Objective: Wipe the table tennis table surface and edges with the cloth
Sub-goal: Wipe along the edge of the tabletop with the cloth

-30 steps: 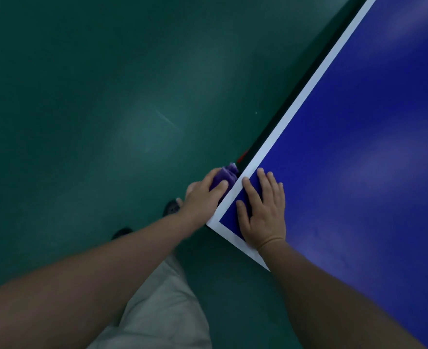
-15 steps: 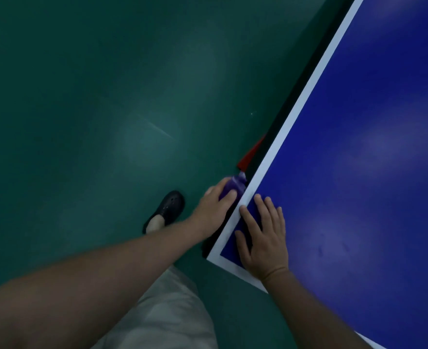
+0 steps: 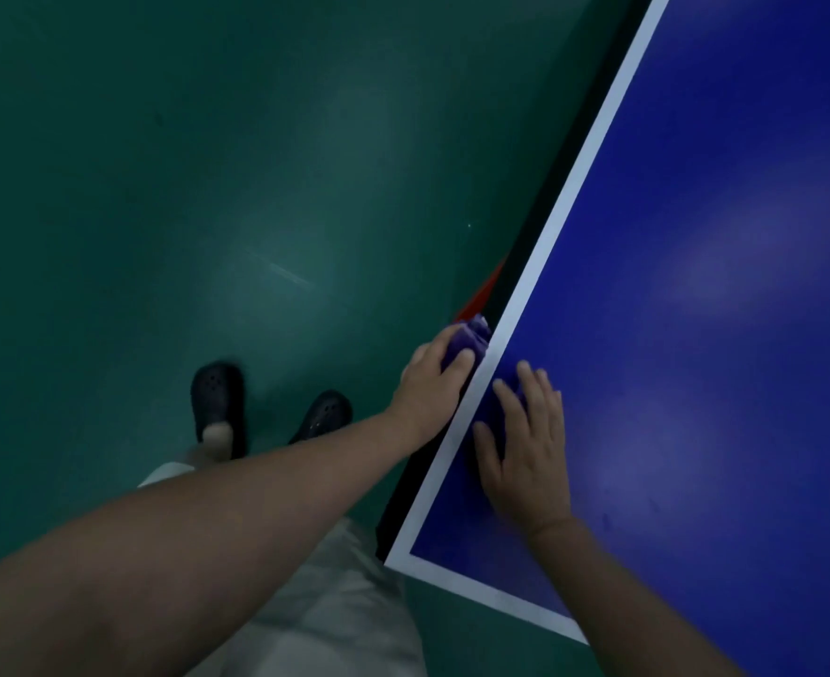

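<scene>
My left hand [image 3: 430, 383], gripping the cloth [image 3: 469, 337], has slid further from the table [image 3: 574, 197] corner along its side edge. My right hand [image 3: 525, 449] rests flat. Much edge remains.

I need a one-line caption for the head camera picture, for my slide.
Left hand presses a purple cloth against the side edge of the blue table; right hand rests flat on top.

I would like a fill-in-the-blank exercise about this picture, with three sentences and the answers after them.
1. The left hand grips a cloth whose colour is ____.
2. The right hand lies flat on the ____ surface of the table.
3. The line painted along the table's edge is ____.

Missing words: purple; blue; white
</scene>
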